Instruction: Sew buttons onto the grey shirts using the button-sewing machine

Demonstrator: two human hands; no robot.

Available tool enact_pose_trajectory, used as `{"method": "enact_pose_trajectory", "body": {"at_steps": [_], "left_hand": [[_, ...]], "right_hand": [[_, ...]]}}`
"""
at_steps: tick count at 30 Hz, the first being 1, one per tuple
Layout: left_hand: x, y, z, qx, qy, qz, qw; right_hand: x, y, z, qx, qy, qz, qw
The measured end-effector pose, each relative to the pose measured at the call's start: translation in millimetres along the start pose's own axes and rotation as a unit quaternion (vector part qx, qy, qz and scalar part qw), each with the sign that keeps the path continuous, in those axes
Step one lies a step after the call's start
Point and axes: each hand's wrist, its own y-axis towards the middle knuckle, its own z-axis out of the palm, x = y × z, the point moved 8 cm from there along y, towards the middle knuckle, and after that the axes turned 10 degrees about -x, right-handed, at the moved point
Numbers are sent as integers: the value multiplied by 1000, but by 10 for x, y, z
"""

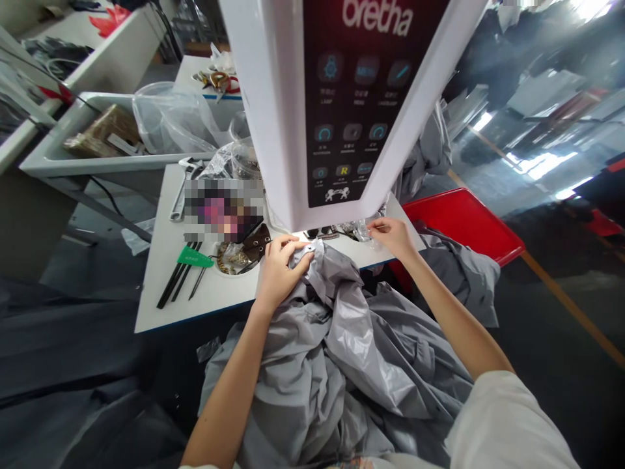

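A grey garment (pixel 312 352) lies bunched over my lap, its upper edge drawn up onto the white machine table (pixel 146 306). My left hand (pixel 283 270) grips that edge between thumb and fingers, just below the machine head; a small round dark spot shows on the cloth beside the fingertips. Out to the right, my right hand (pixel 393 236) has its fingertips pinched together at a crumpled clear plastic bag (pixel 361 231). Whatever sits between those fingertips is too small to make out. The white machine head (pixel 273 130) with its black button panel (pixel 351 117) stands between my hands.
Left on the table are an adjustable wrench (pixel 180 195), black hex keys in a green holder (pixel 195 257) and a round recess with a metal chain (pixel 227 260). A red tray (pixel 469 221) stands at right. Behind is a white trough (pixel 92 156) with a wrapped package.
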Motion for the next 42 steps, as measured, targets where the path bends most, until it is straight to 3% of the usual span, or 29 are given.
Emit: {"method": "enact_pose_trajectory", "body": {"at_steps": [10, 18, 27, 38, 42], "left_hand": [[13, 0, 6, 0, 0, 2, 1000], [9, -4, 2, -1, 1, -1, 1000], [-5, 2, 2, -1, -7, 2, 1000], [-2, 3, 2, -3, 0, 1, 1000], [-10, 5, 3, -3, 1, 5, 1000]], "right_hand": [[69, -1, 2, 18, 45, 22, 999], [101, 54, -23, 7, -27, -65, 998], [68, 72, 29, 36, -29, -52, 998], [208, 15, -3, 50, -50, -36, 997], [281, 19, -10, 45, -82, -69, 993]]}}
